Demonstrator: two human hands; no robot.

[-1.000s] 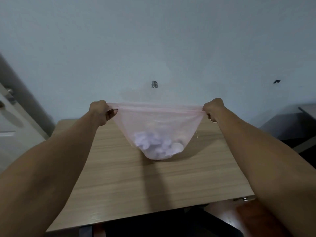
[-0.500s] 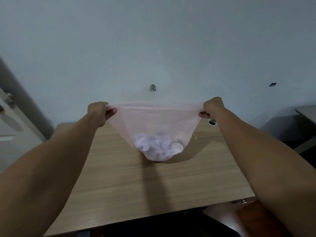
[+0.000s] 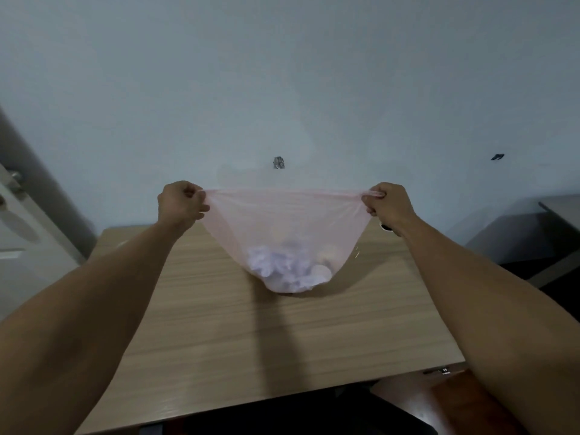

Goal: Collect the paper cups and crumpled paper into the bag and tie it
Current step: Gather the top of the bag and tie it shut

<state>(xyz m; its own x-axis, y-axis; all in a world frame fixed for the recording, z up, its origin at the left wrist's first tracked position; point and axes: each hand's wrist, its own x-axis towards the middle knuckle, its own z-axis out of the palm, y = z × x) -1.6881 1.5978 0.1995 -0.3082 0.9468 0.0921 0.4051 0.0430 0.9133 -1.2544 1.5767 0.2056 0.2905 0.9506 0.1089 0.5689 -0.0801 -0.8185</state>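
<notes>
A thin, see-through pink bag [image 3: 282, 221] hangs stretched wide between my two hands above the wooden table [image 3: 282, 334]. My left hand [image 3: 180, 204] grips the bag's left top corner in a fist. My right hand [image 3: 387, 204] grips the right top corner the same way. White crumpled paper [image 3: 276, 265] and pale paper cups [image 3: 323, 271] lie bunched in the bag's bottom, which touches or hangs just over the tabletop.
A pale wall stands right behind the table. A door with a handle [image 3: 14, 180] is at the left edge. Another desk [image 3: 561, 205] shows at the far right. A small dark round thing [image 3: 385, 227] peeks out under my right wrist.
Both hands have pulled slightly apart and lifted a little, drawing the bag's top edge tighter. The contents stay at the bottom.
</notes>
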